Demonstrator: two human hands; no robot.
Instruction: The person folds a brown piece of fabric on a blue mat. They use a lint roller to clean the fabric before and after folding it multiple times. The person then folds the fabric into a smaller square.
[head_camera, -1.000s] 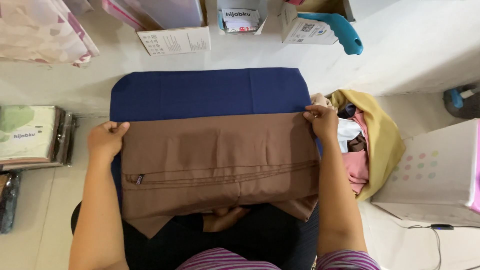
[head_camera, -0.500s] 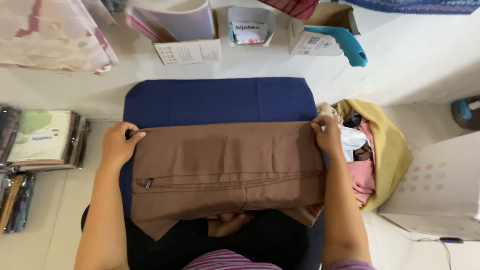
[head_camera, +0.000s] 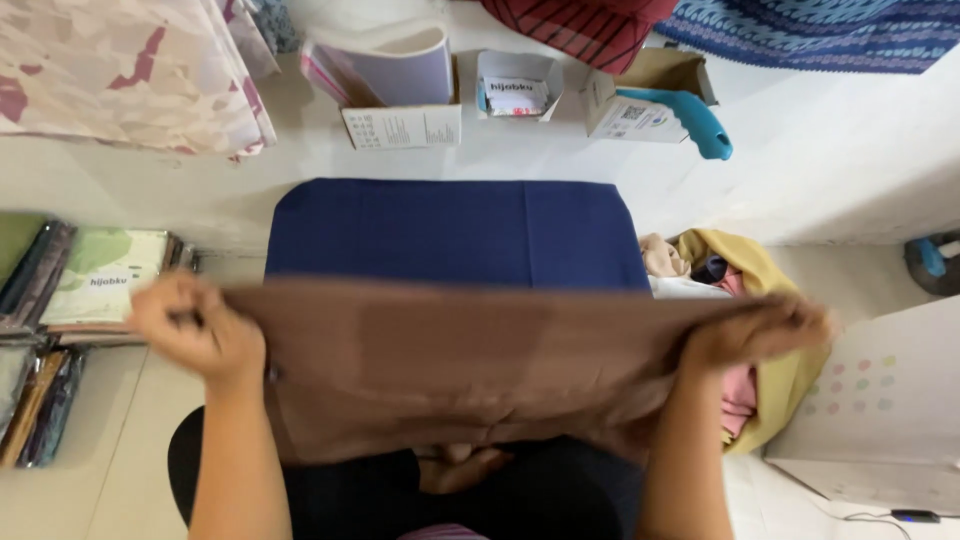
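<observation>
A brown cloth (head_camera: 460, 365) hangs stretched between my two hands, lifted above a dark blue board (head_camera: 455, 235) on the white floor. My left hand (head_camera: 195, 325) grips its left top corner and my right hand (head_camera: 755, 330) grips its right top corner. Both hands are blurred by motion. The cloth's lower part drapes toward my lap and hides the near edge of the blue board.
A pile of yellow, pink and white clothes (head_camera: 745, 340) lies to the right. Packaged items (head_camera: 95, 290) are stacked at left. Open cardboard boxes (head_camera: 400, 85) and a blue-handled tool (head_camera: 685, 120) sit at the back. A white dotted box (head_camera: 880, 420) stands at right.
Both hands have lifted the brown cloth off the blue board and pulled it wider and toward me. Before, it lay flat with my hands pressing its top corners.
</observation>
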